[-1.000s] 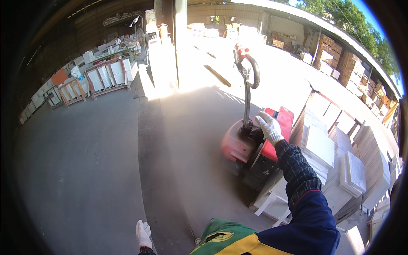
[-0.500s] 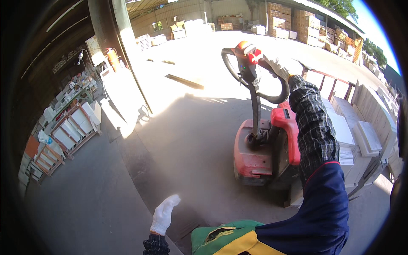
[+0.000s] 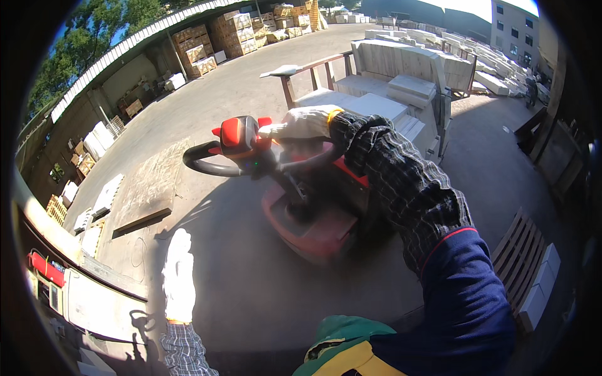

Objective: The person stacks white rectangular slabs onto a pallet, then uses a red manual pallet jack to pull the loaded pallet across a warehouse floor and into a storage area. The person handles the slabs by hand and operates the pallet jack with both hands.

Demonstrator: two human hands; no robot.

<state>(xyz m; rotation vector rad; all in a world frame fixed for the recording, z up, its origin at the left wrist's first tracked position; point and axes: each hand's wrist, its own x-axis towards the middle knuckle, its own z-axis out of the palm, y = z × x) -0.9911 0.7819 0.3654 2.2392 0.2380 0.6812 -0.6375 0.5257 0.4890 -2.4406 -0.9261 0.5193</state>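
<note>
My right hand (image 3: 305,121), in a white work glove, grips the right side of the looped control handle (image 3: 213,164) of a red electric pallet truck (image 3: 313,233). The handle's head is red and black with a small green light. Its fingers are closed there, though the glove hides part of the grip. The truck's body is blurred. Behind it, light stone slabs (image 3: 401,62) are stacked beside a brown metal rail (image 3: 316,62). My left hand (image 3: 179,276), also gloved in white, is held out over the ground at left with its fingers straight, holding nothing.
A wooden pallet (image 3: 519,250) with white blocks (image 3: 539,288) lies at right. A dark plank (image 3: 142,222) rests on the ground at left, near a white wall panel (image 3: 100,304) and a red fire extinguisher (image 3: 47,268). Stacked crates (image 3: 235,34) stand at the back.
My view has swung to the right. The handle and my right hand now appear lower and further left in the picture. My left hand is further left and higher, its fingers now straight.
</note>
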